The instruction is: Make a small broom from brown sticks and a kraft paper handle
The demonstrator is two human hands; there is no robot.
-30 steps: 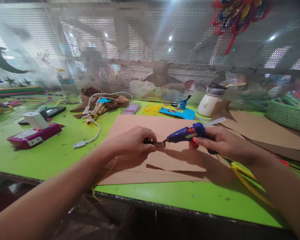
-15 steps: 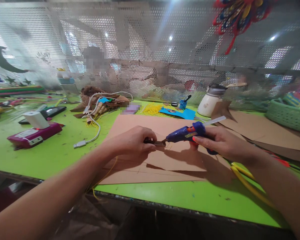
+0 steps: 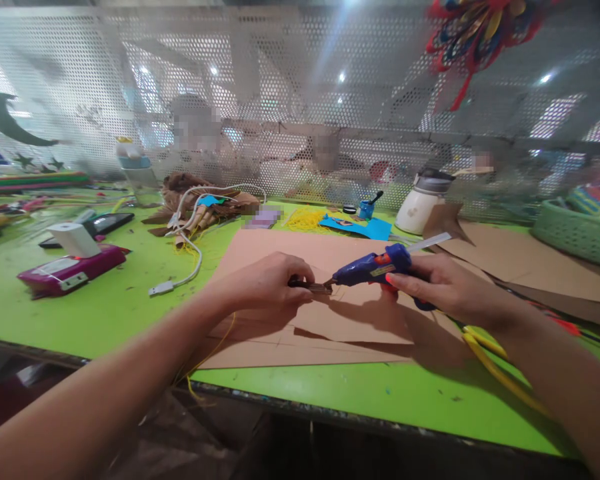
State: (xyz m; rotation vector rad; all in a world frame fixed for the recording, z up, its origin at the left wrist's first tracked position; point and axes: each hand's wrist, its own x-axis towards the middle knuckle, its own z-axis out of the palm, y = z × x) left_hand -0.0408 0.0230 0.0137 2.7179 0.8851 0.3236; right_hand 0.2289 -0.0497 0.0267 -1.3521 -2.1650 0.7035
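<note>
My right hand (image 3: 447, 288) is closed around a blue glue gun (image 3: 373, 267) with a clear glue stick poking out behind. Its nozzle touches a small dark strip (image 3: 314, 287) that my left hand (image 3: 267, 287) pinches between closed fingers. Both hands hover over brown cardboard sheets (image 3: 340, 320) lying on the green table (image 3: 105, 307).
A magenta case (image 3: 65, 275) with a white charger, a white USB cable (image 3: 180, 273), a white glue jar (image 3: 420, 207), blue paper (image 3: 365, 227) and a green basket (image 3: 575, 230) lie around. A perforated metal screen (image 3: 280, 100) stands behind. Yellow strips (image 3: 490, 360) trail at right.
</note>
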